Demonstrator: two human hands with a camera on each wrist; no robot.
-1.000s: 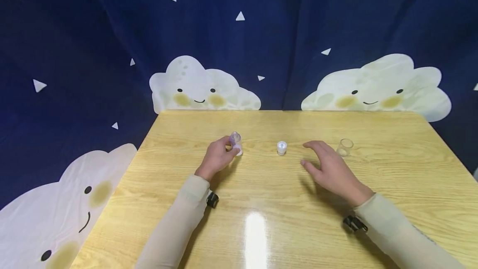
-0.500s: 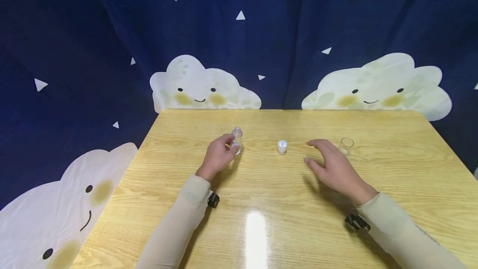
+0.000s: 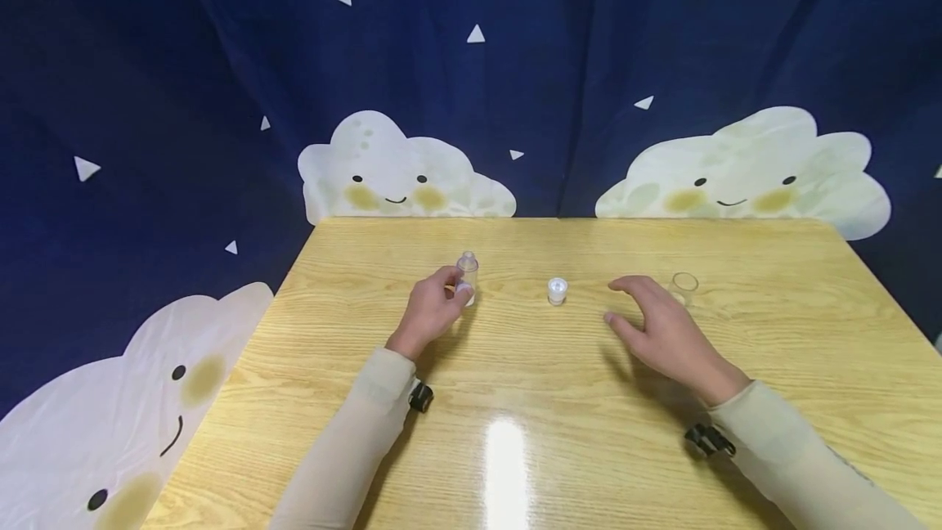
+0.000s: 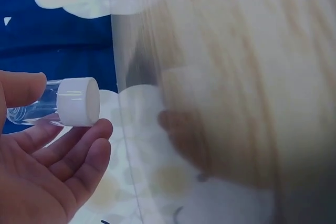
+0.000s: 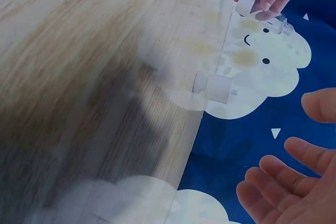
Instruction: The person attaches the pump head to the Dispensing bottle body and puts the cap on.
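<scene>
My left hand pinches a small clear bottle between thumb and fingers at the left of the table. The bottle stands upright with its bare threaded neck on top, and a white base shows at its lower end in the left wrist view. To its right a small white spray-pump top stands on the table, its short nozzle stem visible in the right wrist view. My right hand hovers with thumb and fingers spread, holding nothing. Just behind it, partly hidden by the knuckles, is a clear cylindrical cap.
The wooden table reaches back to a dark blue curtain printed with white clouds and triangles. A bright light reflection lies near the front. Each wrist carries a small black camera.
The bottle in my left hand has gone from tilted toward me to upright. My right hand has drifted slightly to the right, away from the pump top.
</scene>
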